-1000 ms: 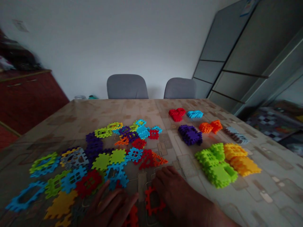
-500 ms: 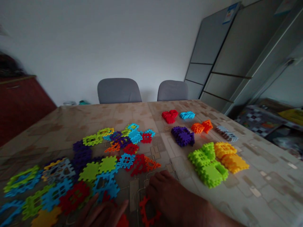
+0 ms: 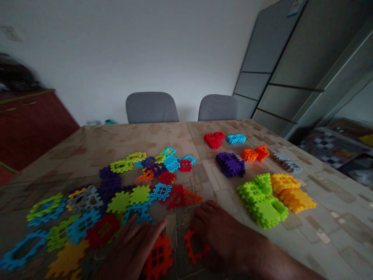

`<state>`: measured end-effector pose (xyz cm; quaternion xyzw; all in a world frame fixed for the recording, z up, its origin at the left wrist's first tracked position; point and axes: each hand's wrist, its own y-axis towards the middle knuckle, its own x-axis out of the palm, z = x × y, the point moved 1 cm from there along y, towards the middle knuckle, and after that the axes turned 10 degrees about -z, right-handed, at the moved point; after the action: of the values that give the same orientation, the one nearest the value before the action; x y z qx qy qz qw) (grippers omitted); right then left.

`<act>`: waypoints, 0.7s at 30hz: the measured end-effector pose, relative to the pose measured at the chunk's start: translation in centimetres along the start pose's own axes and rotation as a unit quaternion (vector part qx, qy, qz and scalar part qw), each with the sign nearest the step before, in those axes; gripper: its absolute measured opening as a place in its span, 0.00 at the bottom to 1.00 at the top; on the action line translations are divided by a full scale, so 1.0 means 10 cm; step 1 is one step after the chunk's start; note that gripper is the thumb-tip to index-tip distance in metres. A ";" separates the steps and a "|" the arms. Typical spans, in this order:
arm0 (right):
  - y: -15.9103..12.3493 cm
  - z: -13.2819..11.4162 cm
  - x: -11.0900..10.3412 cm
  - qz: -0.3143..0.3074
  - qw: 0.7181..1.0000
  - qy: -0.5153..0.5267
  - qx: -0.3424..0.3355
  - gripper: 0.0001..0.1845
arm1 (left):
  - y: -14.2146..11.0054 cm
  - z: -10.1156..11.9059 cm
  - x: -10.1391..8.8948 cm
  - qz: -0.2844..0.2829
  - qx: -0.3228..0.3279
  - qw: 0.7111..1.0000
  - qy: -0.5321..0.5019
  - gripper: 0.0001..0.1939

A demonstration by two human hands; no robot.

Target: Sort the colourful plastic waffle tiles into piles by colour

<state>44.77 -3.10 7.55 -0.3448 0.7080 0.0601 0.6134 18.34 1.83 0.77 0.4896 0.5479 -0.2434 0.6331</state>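
My left hand (image 3: 132, 247) is low in the view, its fingers stretched out over the loose plastic interlocking pieces. Beside it, partly under its edge, lies an orange window piece (image 3: 159, 256). My right hand (image 3: 212, 227) rests on the table with its fingers curled in. It closes on the right side of an orange open-frame piece (image 3: 188, 244), and the fingertips are mostly hidden. Just beyond the hands are a red triangle piece (image 3: 176, 197), an orange triangle piece (image 3: 192, 196) and a blue window piece (image 3: 161, 191).
Mixed pieces spread across the left, including a red window piece (image 3: 103, 230) and a yellow piece (image 3: 68, 256). Stacks sorted by colour stand at right: green (image 3: 266, 212), yellow (image 3: 297, 198), purple (image 3: 230, 164), orange (image 3: 250, 154), red (image 3: 214, 140), blue (image 3: 236, 139), grey (image 3: 288, 162). Two chairs (image 3: 151, 107) stand behind.
The view swung right, then partly back. My left hand shifted on the table, and more of the orange window piece beside it now shows. My right hand stays at the orange frame piece.
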 end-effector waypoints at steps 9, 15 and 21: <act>-0.09 0.12 -0.02 0.026 0.997 0.062 0.021 0.18 | 0.27 0.08 -0.01 -0.053 -0.068 0.995 -0.041 0.41; -0.08 0.12 0.03 0.017 0.997 0.076 0.009 0.17 | 0.32 0.12 0.03 -0.048 -0.030 0.997 -0.048 0.42; -0.10 0.10 0.00 0.013 0.998 0.063 0.009 0.22 | 0.27 0.10 0.00 -0.046 0.002 0.999 -0.009 0.38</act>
<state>46.13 -3.36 7.62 -0.3330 0.7500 0.0396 0.5702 21.06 2.02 1.63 0.4634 0.5633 -0.2778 0.6251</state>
